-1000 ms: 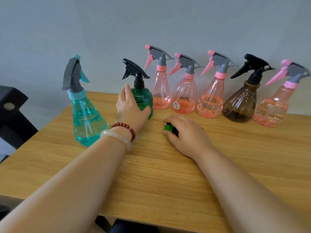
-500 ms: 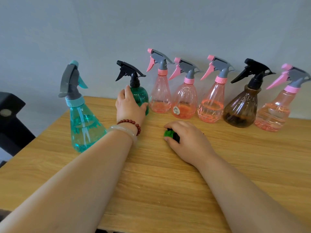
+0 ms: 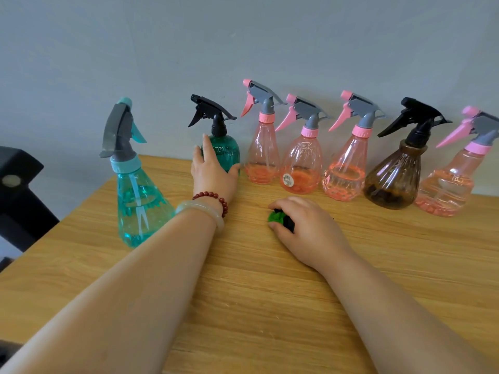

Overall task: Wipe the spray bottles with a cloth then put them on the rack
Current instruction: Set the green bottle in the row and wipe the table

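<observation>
- left grip (image 3: 213,171) wraps green bottle (image 3: 226,153), upright on surface (image 3: 243,292), just beside pink bottle (image 3: 263,157).
- right grip (image 3: 307,228) clutches cloth (image 3: 278,218) on surface.
- judgement: lift green bottle straight up, clear of its neighbour, then wipe.

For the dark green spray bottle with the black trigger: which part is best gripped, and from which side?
Probably the rounded belly of the dark green bottle, taken from the front, where the left hand wraps it. It stands upright with the wall behind and a pink bottle close at its right, so the near side is the open one.
</observation>
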The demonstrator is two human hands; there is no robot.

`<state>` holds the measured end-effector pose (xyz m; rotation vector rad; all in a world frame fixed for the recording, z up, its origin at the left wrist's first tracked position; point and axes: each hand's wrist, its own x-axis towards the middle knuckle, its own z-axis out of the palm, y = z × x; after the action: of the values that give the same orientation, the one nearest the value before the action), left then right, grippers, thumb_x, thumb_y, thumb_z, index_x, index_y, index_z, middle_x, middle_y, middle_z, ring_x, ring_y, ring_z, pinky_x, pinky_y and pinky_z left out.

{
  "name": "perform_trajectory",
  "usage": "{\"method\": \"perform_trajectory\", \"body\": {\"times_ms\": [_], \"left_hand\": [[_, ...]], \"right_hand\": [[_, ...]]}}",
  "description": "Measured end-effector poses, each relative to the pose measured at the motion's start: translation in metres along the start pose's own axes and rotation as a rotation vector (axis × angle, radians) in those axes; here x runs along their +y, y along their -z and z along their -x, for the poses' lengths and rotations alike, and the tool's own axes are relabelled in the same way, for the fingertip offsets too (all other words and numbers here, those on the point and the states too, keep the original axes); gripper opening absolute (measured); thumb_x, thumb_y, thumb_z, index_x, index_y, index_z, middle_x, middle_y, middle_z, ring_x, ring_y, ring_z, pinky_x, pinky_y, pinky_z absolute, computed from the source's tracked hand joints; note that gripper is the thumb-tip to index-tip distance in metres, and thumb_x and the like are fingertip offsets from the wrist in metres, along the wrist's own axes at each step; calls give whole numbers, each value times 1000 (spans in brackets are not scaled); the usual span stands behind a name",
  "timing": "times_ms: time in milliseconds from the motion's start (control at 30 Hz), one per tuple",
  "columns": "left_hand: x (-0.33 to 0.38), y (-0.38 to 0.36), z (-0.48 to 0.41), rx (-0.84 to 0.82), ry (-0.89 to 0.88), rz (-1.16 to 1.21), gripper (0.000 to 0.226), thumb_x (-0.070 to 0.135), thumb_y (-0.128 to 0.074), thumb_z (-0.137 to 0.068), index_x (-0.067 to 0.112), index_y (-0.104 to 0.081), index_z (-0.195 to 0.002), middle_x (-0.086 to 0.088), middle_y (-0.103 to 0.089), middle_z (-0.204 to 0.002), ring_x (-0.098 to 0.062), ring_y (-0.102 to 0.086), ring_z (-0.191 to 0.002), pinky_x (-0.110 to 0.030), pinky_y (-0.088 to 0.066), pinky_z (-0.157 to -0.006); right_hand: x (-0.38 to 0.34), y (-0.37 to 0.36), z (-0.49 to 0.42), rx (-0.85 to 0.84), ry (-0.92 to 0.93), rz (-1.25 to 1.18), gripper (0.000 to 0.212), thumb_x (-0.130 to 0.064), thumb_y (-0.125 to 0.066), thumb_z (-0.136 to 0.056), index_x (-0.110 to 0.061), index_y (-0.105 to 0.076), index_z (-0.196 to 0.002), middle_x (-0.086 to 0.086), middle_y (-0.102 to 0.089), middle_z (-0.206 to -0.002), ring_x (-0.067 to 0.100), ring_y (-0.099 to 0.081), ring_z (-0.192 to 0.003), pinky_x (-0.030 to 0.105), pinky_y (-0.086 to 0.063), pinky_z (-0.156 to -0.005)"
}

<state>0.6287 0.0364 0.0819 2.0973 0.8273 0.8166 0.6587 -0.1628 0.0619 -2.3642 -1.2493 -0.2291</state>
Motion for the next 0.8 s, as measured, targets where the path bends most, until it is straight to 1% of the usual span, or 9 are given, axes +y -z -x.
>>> {"method": "perform_trajectory", "body": {"times_ms": [133, 233, 300, 367, 433, 467, 533, 600, 800], "left_hand": [[-1, 3, -4, 39, -7, 9, 75, 21, -62, -96, 19, -18, -156, -10, -25, -158, -31, -32, -142, -45, -37, -112], [0, 3, -5, 39, -16, -6, 73, 22, -63, -95, 20, -21, -155, -9, -28, -156, -31, -34, -140, -45, -38, -109], [2, 2, -1, 38, -8, 3, 75, 22, -62, -95, 19, -18, -156, -9, -24, -158, -32, -28, -143, -45, -35, -111], [8, 2, 6, 76, -23, 18, 78, 22, -61, -96, 17, -13, -157, -11, -14, -162, -33, -16, -148, -44, -26, -117], [19, 6, 11, 151, -141, 21, 75, 20, -59, -96, 15, -15, -157, -11, -11, -163, -31, -10, -149, -42, -21, -119], [26, 10, 11, 171, -235, 13, 73, 19, -59, -96, 16, -19, -156, -10, -13, -163, -29, -12, -148, -41, -23, -119], [44, 21, 4, 154, -426, -38, 67, 20, -60, -95, 17, -28, -154, -8, -19, -161, -28, -17, -146, -39, -28, -116], [65, 31, -8, 109, -566, -142, 63, 26, -60, -96, 18, -32, -152, -8, -25, -159, -28, -21, -144, -39, -28, -114], [105, 35, -47, -59, -738, -515, 57, 27, -53, -100, 22, -31, -152, -3, -24, -161, -26, -15, -149, -47, -25, -118]], "right_hand": [[-2, 1, 1, -1, -6, 0, 32, -34, -61, -93, -24, -62, -124, -10, -62, -118, 14, -53, -114, 32, -44, -93], [-3, 2, 2, -2, -3, 5, 31, -34, -61, -94, -24, -62, -124, -10, -62, -117, 14, -53, -113, 29, -42, -91], [-4, 2, 2, -10, -5, 9, 32, -34, -60, -94, -24, -61, -124, -9, -62, -118, 14, -53, -114, 29, -42, -92], [-4, 3, 2, -14, -20, -1, 33, -34, -60, -94, -24, -61, -126, -9, -61, -122, 14, -52, -117, 31, -43, -97], [-5, 4, 2, -19, -30, -10, 35, -34, -60, -94, -24, -60, -128, -8, -61, -126, 14, -51, -121, 33, -42, -101], [-5, 4, 2, -25, -34, -14, 36, -35, -59, -95, -25, -60, -129, -9, -60, -127, 14, -50, -122, 34, -42, -103], [-6, 6, 2, -41, -45, -27, 36, -36, -58, -96, -27, -58, -131, -10, -59, -130, 13, -49, -124, 34, -41, -104], [-7, 8, 2, -58, -56, -18, 37, -38, -56, -97, -29, -56, -132, -12, -57, -132, 11, -47, -126, 33, -40, -105], [-9, 13, 6, -73, -49, -1, 38, -40, -52, -98, -30, -53, -134, -15, -53, -135, 9, -45, -128, 27, -36, -105]]}}
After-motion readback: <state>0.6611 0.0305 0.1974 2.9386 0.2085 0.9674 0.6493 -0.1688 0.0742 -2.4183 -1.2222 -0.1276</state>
